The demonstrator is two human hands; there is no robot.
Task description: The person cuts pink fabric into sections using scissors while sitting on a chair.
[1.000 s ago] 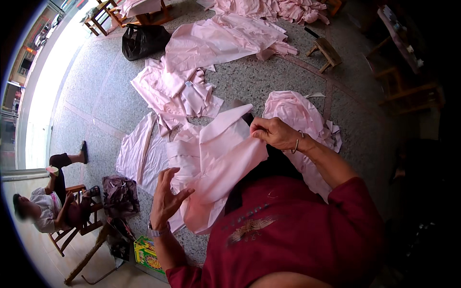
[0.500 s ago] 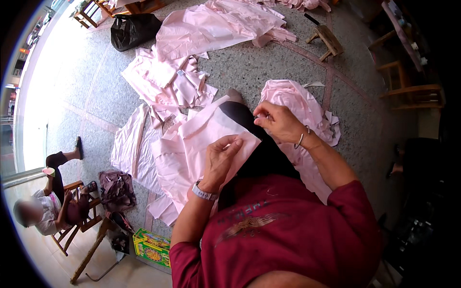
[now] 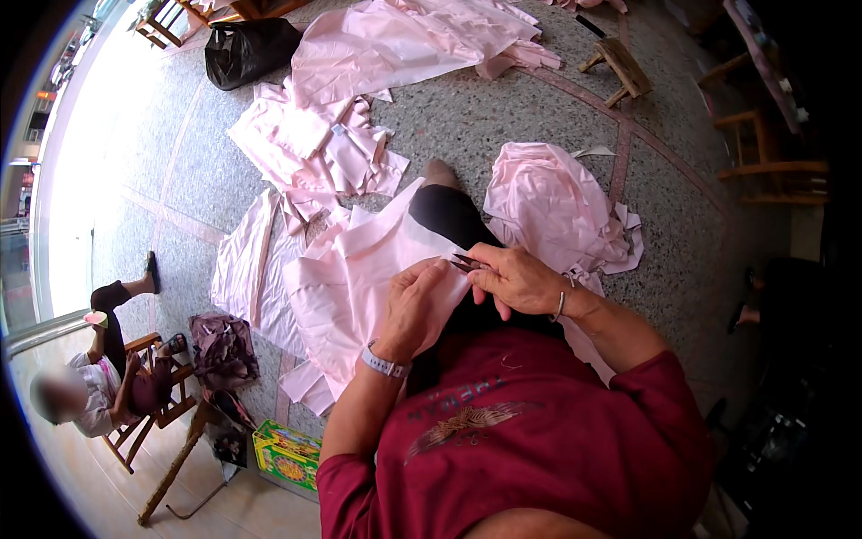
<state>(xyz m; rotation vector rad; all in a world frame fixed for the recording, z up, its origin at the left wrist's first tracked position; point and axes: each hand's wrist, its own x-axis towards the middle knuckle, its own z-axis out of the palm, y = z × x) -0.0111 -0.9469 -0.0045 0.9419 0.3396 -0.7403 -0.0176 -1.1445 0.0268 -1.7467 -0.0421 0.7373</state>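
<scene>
A pale pink piece of fabric (image 3: 359,269) lies across my lap and hangs down to the left. Its right-hand edge is pinched in the fingers of my left hand (image 3: 415,292), which wears a wristwatch. Small dark thread snips (image 3: 464,262) sit in my right hand (image 3: 514,277), blades pointing left. Their tips are at the fabric's edge, close beside my left fingertips. Whether the blades are parted or together is too small to tell for certain. A bracelet circles my right wrist.
More pink fabric (image 3: 548,198) is heaped right of my leg; another pile (image 3: 314,144) lies ahead. Beyond are a black plastic bag (image 3: 247,49) and a small wooden stool (image 3: 620,67). At left a person (image 3: 99,395) sits on a chair, near a green-yellow box (image 3: 287,454).
My right hand has come down and left to the fabric's edge, where the snips now show plainly. My left hand stays nearly in place on the fabric.
</scene>
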